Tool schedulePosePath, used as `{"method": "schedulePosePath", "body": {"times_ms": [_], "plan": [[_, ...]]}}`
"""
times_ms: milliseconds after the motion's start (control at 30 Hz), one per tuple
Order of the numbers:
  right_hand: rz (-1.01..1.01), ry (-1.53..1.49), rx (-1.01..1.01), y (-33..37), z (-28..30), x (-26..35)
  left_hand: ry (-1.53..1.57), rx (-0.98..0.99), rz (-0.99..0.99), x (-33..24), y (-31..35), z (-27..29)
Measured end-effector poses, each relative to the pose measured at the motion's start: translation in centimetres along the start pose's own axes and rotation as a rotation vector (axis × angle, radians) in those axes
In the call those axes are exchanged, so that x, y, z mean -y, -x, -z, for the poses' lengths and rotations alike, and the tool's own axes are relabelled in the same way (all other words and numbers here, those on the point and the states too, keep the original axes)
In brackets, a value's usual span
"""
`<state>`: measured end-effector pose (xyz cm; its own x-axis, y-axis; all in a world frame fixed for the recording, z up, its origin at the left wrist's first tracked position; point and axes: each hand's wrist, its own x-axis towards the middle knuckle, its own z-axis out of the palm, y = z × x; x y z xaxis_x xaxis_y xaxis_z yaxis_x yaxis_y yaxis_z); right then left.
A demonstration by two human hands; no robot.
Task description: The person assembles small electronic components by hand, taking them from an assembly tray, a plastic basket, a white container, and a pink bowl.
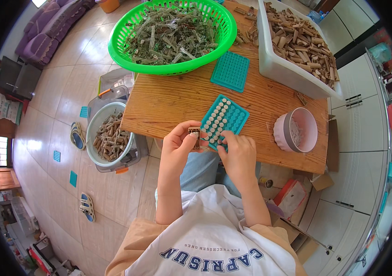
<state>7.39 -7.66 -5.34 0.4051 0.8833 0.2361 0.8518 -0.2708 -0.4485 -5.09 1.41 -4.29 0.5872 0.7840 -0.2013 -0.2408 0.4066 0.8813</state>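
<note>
My left hand [181, 143] is closed round a small brown box-like piece [194, 133] with a whitish part inside, held upright at the table's near edge. Just to its right lies a teal tray [236, 116] with small round sockets. White short cylinders [217, 120] stand in rows over its left part, while the sockets on the right show no cylinders. My right hand [238, 154] is at the tray's near right corner, thumb and fingertips bent together there. Whatever those fingertips hold is too small to make out.
A green basket [168, 69] of tangled grey-green strips stands at the far left of the wooden table [168, 103]. Beyond the tray lies another teal tray [231, 71]. A white bin [292, 76] of brown pieces and a pink tub [284, 133] stand right; a pale basin [92, 149] sits lower left.
</note>
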Motion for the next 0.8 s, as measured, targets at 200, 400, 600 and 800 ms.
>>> {"method": "schedulePosePath", "body": {"times_ms": [200,400,600,800], "plan": [[-0.062,-0.075,0.032,-0.1,-0.2,0.4,0.007,0.019,-0.013,-0.1,0.3,0.0],[-0.069,-0.541,-0.191,-0.6,0.5,0.5,0.013,0.075,0.033,-0.2,0.5,-0.4],[0.392,-0.426,-0.361,-1.5,2.3,0.9,-0.003,0.198,0.077,0.1,0.8,-1.0],[0.471,-0.334,-0.244,-1.7,2.9,0.7,-0.058,0.254,0.072,0.4,0.7,-0.9]]}}
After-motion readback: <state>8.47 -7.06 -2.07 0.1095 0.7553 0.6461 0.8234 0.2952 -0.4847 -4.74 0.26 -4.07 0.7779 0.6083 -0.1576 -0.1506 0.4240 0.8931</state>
